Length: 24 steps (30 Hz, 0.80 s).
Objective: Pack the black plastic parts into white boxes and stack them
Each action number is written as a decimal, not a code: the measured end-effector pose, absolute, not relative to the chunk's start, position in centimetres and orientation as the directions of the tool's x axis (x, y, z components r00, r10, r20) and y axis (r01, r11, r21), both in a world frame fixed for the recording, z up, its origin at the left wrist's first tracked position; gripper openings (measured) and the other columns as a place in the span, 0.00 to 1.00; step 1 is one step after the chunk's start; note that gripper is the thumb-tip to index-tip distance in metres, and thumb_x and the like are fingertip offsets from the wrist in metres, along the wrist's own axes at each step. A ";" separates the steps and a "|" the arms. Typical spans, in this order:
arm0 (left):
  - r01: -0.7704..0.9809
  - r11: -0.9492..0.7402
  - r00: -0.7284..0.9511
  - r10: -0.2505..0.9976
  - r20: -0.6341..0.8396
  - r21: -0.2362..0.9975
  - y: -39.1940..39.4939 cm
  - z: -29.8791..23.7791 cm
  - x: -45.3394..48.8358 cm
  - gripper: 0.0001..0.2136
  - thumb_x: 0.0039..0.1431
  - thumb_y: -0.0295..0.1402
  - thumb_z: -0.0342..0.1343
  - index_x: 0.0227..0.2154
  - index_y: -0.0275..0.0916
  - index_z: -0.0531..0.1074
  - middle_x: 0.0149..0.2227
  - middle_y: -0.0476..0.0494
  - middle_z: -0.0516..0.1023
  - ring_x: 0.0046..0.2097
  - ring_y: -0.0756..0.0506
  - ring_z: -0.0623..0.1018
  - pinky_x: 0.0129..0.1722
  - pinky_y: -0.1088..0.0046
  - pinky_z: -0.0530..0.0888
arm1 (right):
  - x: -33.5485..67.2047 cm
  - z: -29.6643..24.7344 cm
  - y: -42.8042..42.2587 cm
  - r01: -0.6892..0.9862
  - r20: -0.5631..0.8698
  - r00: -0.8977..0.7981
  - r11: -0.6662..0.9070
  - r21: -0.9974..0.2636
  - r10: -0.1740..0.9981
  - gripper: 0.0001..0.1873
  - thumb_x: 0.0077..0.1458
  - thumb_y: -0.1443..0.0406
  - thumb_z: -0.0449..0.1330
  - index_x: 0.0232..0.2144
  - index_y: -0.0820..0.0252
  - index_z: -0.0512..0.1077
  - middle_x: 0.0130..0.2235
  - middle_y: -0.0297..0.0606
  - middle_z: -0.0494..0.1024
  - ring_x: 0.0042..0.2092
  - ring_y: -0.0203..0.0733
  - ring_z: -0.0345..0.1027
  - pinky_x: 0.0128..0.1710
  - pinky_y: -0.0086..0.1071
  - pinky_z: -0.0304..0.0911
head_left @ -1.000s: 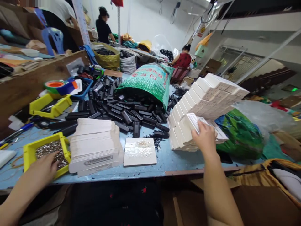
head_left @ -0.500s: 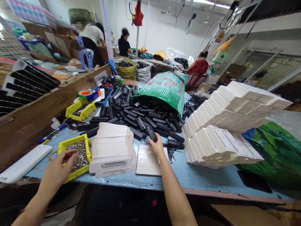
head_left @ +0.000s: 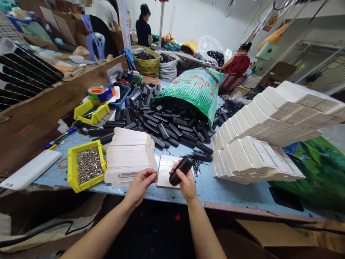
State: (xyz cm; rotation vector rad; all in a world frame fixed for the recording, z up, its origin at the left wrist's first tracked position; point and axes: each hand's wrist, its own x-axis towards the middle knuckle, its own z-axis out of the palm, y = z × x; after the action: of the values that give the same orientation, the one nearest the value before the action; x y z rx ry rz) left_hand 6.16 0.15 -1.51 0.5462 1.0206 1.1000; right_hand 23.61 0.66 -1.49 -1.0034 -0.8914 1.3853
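My right hand (head_left: 188,183) grips a long black plastic case (head_left: 181,171) with rounded edges, tilted above a white square tile (head_left: 165,168). Thumb and fingertips of my left hand (head_left: 141,185) are pinched together to the left of the case, apart from it; what they hold, if anything, is too small to make out. Behind the left hand stands a stack of white cards (head_left: 130,151) with a printed outline. A yellow bin (head_left: 71,163) full of small shiny metal parts (head_left: 88,165) sits left of the stack. Many similar black cases (head_left: 151,124) lie heaped beyond.
A green woven sack (head_left: 192,91) spills black cases onto the blue table. Stacked white boxes (head_left: 242,154) rise at the right. On the left are a white oblong object (head_left: 31,171), pens (head_left: 60,137), another yellow bin (head_left: 91,112) and a wooden board (head_left: 32,118). Several people are in the background.
My left hand has come out of the metal-parts bin and moved right, now pinched. My right hand has lifted the black case from the heap's edge and drawn it nearer.
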 end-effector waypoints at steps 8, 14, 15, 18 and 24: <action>-0.459 0.290 -0.051 0.935 -0.351 0.840 0.9 -1.7 3.4 0.14 0.40 0.37 0.70 0.30 0.37 0.76 0.29 0.50 0.76 0.33 0.53 0.74 0.38 0.80 0.71 | 26.8 -7.3 -0.3 0.461 0.145 -0.002 0.130 -0.878 0.989 0.20 0.51 0.62 0.60 0.48 0.58 0.69 0.48 0.46 0.70 0.52 0.49 0.65 0.53 0.45 0.61; -0.522 0.346 0.051 0.925 -0.376 0.780 0.0 -1.1 4.6 0.14 0.41 0.33 0.70 0.30 0.37 0.73 0.30 0.51 0.75 0.31 0.54 0.73 0.36 0.80 0.71 | 26.9 -3.0 -1.1 -0.095 0.189 0.244 0.218 -0.971 0.951 0.10 0.47 0.62 0.62 0.35 0.57 0.72 0.40 0.39 0.72 0.43 0.44 0.68 0.46 0.41 0.64; -0.522 0.351 0.071 0.926 -0.371 0.777 -0.3 -1.0 5.3 0.13 0.41 0.32 0.70 0.30 0.37 0.72 0.30 0.51 0.75 0.31 0.55 0.72 0.36 0.81 0.71 | 26.1 -1.7 -0.8 -0.267 0.163 0.296 0.246 -0.932 0.941 0.09 0.47 0.62 0.61 0.34 0.56 0.70 0.39 0.37 0.72 0.41 0.43 0.68 0.45 0.41 0.65; -0.502 0.356 0.112 0.930 -0.349 0.788 -1.1 -1.0 7.2 0.14 0.42 0.30 0.69 0.30 0.38 0.70 0.29 0.52 0.74 0.31 0.55 0.72 0.34 0.81 0.70 | 23.1 1.1 0.6 -0.625 0.028 0.330 0.240 -0.743 0.944 0.08 0.47 0.62 0.58 0.33 0.54 0.66 0.27 0.28 0.68 0.30 0.35 0.66 0.38 0.36 0.65; -0.498 0.331 0.093 0.939 -0.331 0.802 -1.9 -1.7 8.5 0.15 0.43 0.29 0.68 0.29 0.38 0.66 0.27 0.54 0.73 0.30 0.55 0.71 0.33 0.81 0.68 | 19.7 1.3 1.9 -0.786 -0.171 0.343 0.183 -0.590 0.924 0.09 0.47 0.59 0.58 0.28 0.56 0.62 0.22 0.25 0.60 0.23 0.30 0.56 0.29 0.28 0.61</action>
State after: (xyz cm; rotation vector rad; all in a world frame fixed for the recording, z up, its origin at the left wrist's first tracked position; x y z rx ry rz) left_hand 8.50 -1.93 -1.71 0.5731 0.9610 1.1572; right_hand 19.73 1.85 1.32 -0.6627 -0.2456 1.2230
